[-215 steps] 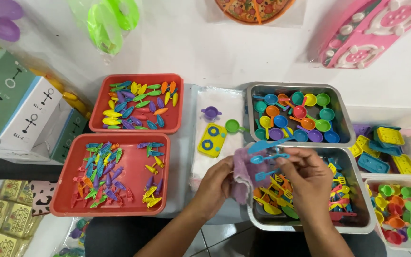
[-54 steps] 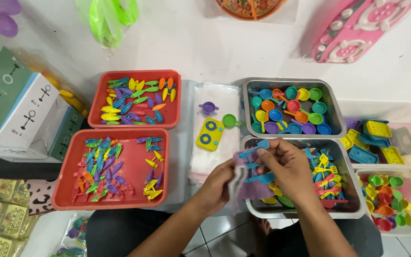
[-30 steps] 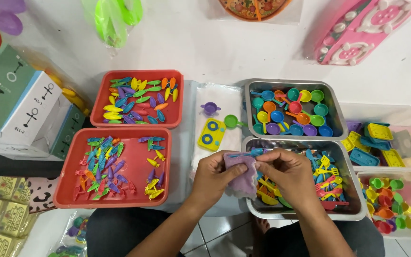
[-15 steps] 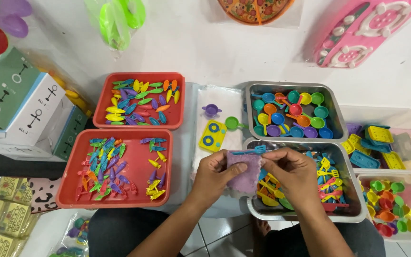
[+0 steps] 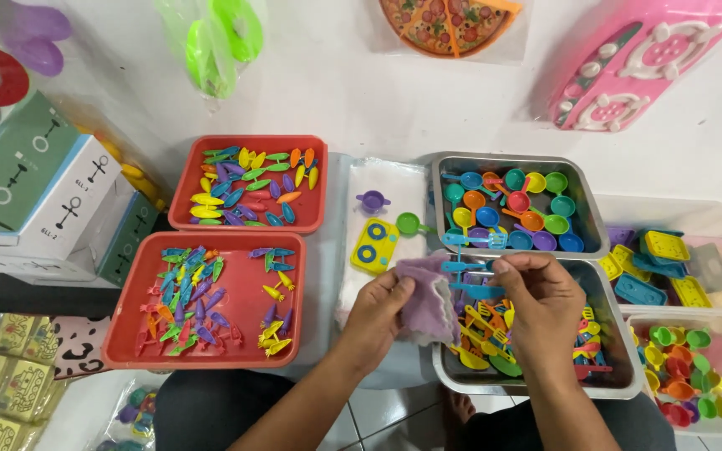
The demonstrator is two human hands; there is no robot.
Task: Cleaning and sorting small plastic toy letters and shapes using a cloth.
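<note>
My left hand (image 5: 382, 311) grips a small purple cloth (image 5: 424, 299) over the near edge of a metal tray (image 5: 620, 334) full of toy utensils. My right hand (image 5: 538, 302) pinches the handles of a few blue toy utensils (image 5: 470, 266), their heads fanned out to the left above the cloth. A yellow toy stove (image 5: 374, 245), a green toy pan (image 5: 410, 223) and a purple toy pot (image 5: 372, 200) lie on a stack of clear bags (image 5: 386, 179) beside my left hand.
A second metal tray (image 5: 588, 209) holds coloured toy pans. Two red trays (image 5: 236, 309) (image 5: 315, 196) at left hold small toy vegetables. Clear bins (image 5: 712, 225) at right hold toy stoves and cups. Boxes (image 5: 35, 200) stand at far left; packaged toys lean on the wall.
My right hand has drawn the blue utensils out of the cloth and spread them apart. The cloth, flat between both hands before, now hangs bunched in my left hand.
</note>
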